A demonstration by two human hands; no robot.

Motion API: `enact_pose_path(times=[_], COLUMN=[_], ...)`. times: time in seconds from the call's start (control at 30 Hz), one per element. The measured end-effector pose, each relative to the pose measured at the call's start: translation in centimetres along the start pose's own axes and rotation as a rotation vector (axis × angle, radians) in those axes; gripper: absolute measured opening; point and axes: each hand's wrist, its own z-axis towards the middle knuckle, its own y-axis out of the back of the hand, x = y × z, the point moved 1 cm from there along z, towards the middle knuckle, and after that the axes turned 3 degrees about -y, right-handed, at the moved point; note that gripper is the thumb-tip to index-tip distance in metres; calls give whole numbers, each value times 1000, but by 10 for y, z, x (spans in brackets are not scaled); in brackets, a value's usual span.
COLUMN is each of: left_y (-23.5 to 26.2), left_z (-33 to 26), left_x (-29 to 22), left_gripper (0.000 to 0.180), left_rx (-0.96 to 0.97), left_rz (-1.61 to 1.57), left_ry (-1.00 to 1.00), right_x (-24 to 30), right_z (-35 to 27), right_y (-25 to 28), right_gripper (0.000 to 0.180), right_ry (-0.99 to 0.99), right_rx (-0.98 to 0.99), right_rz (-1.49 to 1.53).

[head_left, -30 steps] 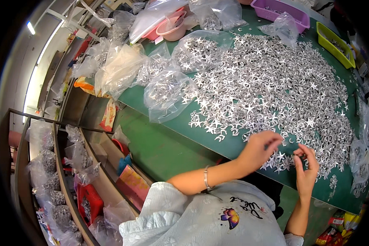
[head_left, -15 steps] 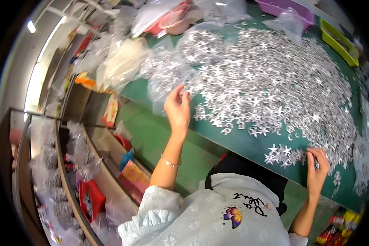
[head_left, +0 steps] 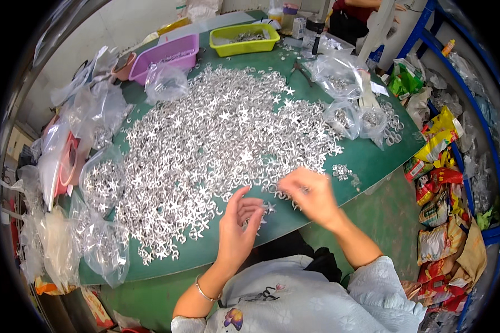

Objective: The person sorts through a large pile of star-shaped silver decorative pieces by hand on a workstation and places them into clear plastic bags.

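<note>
A wide heap of small silver metal pieces (head_left: 228,133), many star-shaped and others open rings, covers the green table (head_left: 339,205). At the heap's near edge, my left hand (head_left: 238,227) is cupped, its thumb apart from its curved fingers. A few silver stars (head_left: 269,208) lie beside its fingertips, and more show through the gap in the hand. My right hand (head_left: 314,197) is to its right, over the front of the heap, blurred by motion. Its fingers are bent in toward the thumb among pieces, and what lies between them cannot be made out.
Clear bags of silver pieces (head_left: 103,183) line the table's left side. A purple basin (head_left: 164,58) and a yellow-green tray (head_left: 244,40) stand at the back. More bags (head_left: 344,116), pliers (head_left: 303,72) and a small separate cluster (head_left: 343,172) are rightward. Colourful packets (head_left: 439,222) fill a blue rack.
The view has swung right, bringing the rack and another person's arm into sight. My hands have come much closer together, both now at the heap's near edge.
</note>
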Motion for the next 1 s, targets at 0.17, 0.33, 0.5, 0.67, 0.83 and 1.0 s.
enact_pose_path(times=[0.17,0.33,0.5,0.67,0.83,1.0], left_y=[8,21,30,3,1,15], left_z=[1,2,38,98,125,131], left_x=[3,8,18,33,57,53], left_gripper=[31,26,35,56,55,44], left_rx=[96,63,103,299,321,248], left_rz=[379,492,768,1062,1203,1340], left_ry=[-107,-111,-287,-456,-484,-474], right_x=[-80,-84,-69,-90,-67,-53], right_z=[56,58,56,47,35,39], right_y=[110,95,32,-6,-39,-68], right_gripper=[9,9,33,81,75,72], right_ry=[152,111,67,-53,56,137], right_rx=[-679,-542,18,79,25,112], right_rz=[-799,-896,-444,-765,-697,-577])
